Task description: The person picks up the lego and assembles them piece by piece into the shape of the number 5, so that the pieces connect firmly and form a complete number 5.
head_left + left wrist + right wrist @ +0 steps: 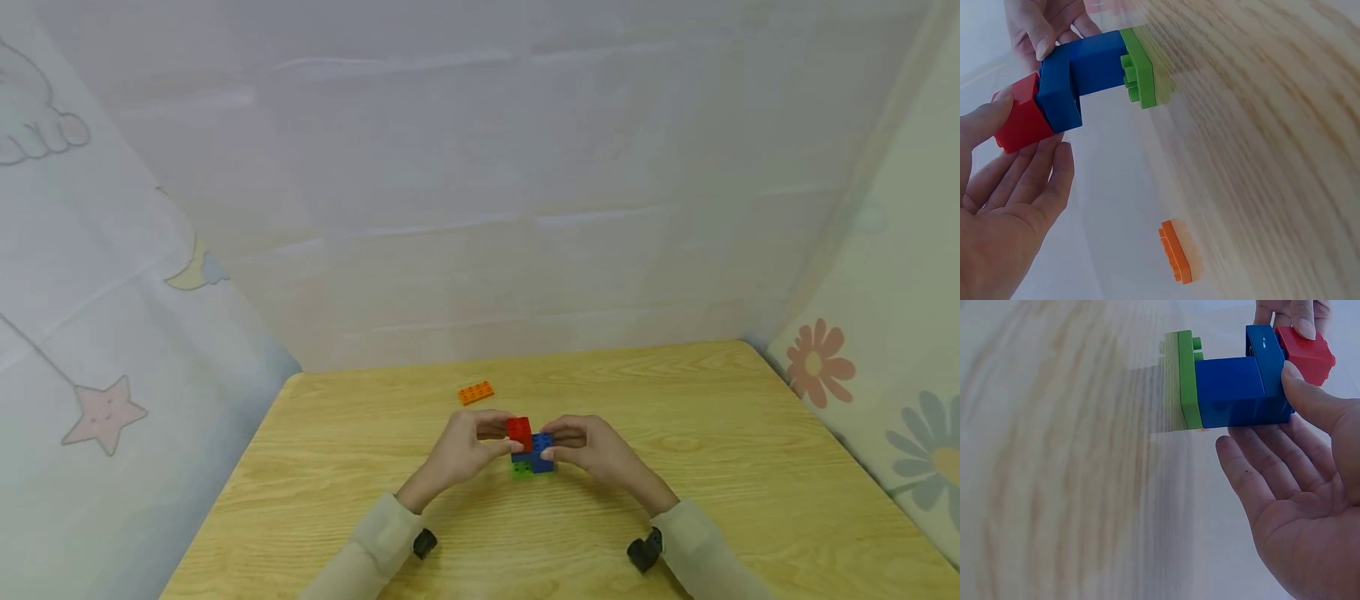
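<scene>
A stack of toy building bricks stands on the table, between both hands. Its bottom is a green plate (1141,69) with studs showing. On that sits a blue block (1229,384), topped by a second blue brick (1270,369) that overhangs to one side. The red brick (519,433) is uppermost, over the overhanging end. My left hand (467,450) pinches the red brick, thumb on the near face and fingers behind it. From the other side, my right hand (600,450) holds the upper blue brick between thumb and fingers.
An orange plate (476,392) with studs lies on the wooden table (360,467), behind and left of the stack. A pale cloth wall (480,250) rises at the table's back edge. Printed cloth hangs at both sides.
</scene>
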`<act>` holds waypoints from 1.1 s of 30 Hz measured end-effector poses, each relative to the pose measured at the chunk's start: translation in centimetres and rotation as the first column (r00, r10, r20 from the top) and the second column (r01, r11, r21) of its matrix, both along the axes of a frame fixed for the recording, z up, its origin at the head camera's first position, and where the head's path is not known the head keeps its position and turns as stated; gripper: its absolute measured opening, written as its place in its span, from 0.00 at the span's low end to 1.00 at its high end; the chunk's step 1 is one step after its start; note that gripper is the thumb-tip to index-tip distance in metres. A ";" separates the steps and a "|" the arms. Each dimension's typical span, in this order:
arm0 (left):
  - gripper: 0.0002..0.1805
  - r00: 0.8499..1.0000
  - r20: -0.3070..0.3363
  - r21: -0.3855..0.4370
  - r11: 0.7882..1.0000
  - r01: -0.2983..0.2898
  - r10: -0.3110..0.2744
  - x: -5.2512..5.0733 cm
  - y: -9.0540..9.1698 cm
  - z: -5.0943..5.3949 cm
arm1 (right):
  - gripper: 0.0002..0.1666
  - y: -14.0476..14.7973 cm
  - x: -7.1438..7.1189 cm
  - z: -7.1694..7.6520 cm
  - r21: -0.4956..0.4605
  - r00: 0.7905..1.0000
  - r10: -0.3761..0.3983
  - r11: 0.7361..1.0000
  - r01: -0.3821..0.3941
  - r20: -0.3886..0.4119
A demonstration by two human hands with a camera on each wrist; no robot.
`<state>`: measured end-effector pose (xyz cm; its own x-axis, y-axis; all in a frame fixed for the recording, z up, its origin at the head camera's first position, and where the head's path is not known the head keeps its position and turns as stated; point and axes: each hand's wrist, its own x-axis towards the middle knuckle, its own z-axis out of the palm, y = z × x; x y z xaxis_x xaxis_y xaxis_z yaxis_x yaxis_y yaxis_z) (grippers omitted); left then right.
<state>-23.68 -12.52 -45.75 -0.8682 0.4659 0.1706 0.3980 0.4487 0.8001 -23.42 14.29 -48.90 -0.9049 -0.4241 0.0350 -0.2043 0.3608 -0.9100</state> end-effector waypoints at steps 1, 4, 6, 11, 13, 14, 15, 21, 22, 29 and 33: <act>0.24 1.000 -0.005 -0.007 1.000 0.002 -0.002 0.0 0.0 0.1 | 0.25 0.0 0.0 0.0 0.001 1.000 0.001 1.000 -0.001 -0.002; 0.25 1.000 -0.020 -0.029 0.999 0.014 -0.015 0.1 -0.1 0.4 | 0.25 0.0 0.1 0.1 0.003 1.000 0.002 1.000 -0.002 -0.007; 0.26 0.999 -0.027 -0.043 0.999 0.026 -0.028 0.1 -0.1 0.6 | 0.25 -0.1 0.1 0.1 0.003 1.000 0.003 1.000 -0.003 -0.010; 0.26 0.997 -0.053 -0.068 0.996 0.059 -0.062 0.1 -0.1 1.0 | 0.25 -0.1 0.1 0.1 0.006 1.000 0.003 1.000 -0.003 -0.019; 0.26 0.996 -0.058 -0.073 0.995 0.065 -0.070 0.1 -0.1 1.1 | 0.24 -0.2 0.1 0.1 0.011 1.000 -0.001 1.000 0.002 -0.027; 0.26 0.996 -0.059 -0.075 0.995 0.067 -0.072 0.1 -0.1 1.1 | 0.24 -0.2 0.1 0.1 0.015 1.000 -0.005 1.000 0.006 -0.030; 0.26 0.995 -0.060 -0.079 0.994 0.070 -0.074 0.1 -0.1 1.1 | 0.24 -0.2 0.1 0.0 0.017 1.000 -0.008 1.000 0.009 -0.030; 0.26 0.996 -0.046 -0.092 0.993 0.071 -0.075 0.1 0.0 1.1 | 0.24 -0.2 0.2 0.2 0.019 1.000 -0.002 1.000 0.003 -0.024; 0.26 0.996 -0.046 -0.093 0.993 0.070 -0.074 0.0 0.0 1.1 | 0.25 -0.1 0.2 0.3 0.017 1.000 -0.001 1.000 0.001 -0.024; 0.25 0.995 -0.075 -0.104 0.992 0.065 -0.073 0.1 0.3 1.3 | 0.25 0.0 0.2 0.0 -0.005 0.999 0.008 1.000 -0.008 -0.033; 0.23 0.991 -0.102 -0.112 0.991 0.071 -0.082 0.4 0.6 1.4 | 0.25 0.1 0.2 0.0 -0.011 0.999 0.006 1.000 -0.006 -0.032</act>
